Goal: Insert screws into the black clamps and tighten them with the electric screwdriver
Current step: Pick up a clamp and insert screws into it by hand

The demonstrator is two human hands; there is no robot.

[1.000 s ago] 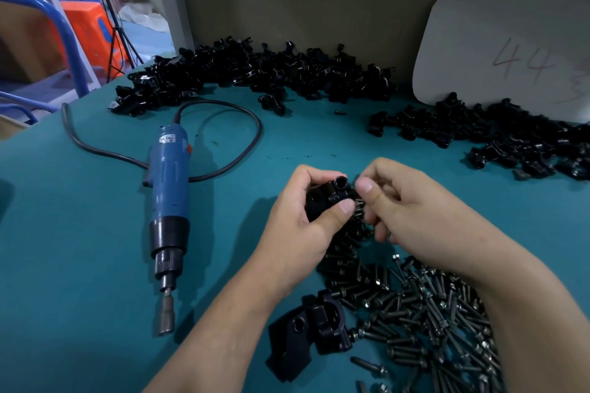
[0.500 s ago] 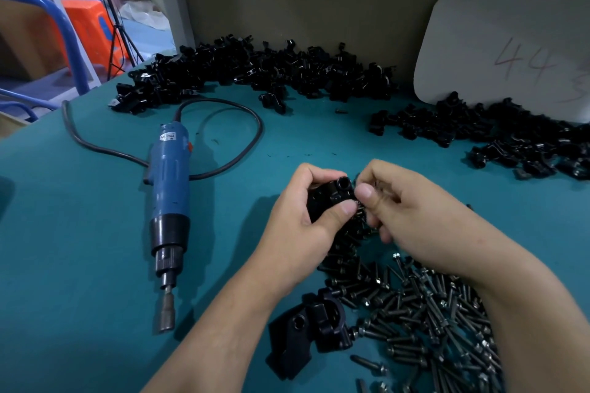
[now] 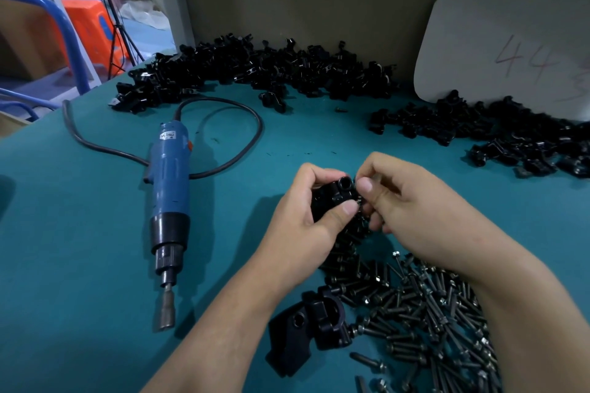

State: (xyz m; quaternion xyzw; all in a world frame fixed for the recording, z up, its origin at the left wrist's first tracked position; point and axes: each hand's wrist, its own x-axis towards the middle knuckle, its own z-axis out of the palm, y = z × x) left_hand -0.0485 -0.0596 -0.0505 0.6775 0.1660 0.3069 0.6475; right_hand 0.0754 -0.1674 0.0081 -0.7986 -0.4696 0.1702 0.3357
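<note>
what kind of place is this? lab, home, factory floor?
Probably a small factory or workshop assembly bench: heaps of identical black clamps along the back of the teal table, a loose pile of screws near the front, and a corded blue electric screwdriver lying alongside.

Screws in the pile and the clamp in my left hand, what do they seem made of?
Screws: probably steel, dark dull finish, with grey glints on heads and washers. Clamp: black with a smooth, slightly glossy surface; moulded plastic or coated metal, the look leaves it open.
</note>
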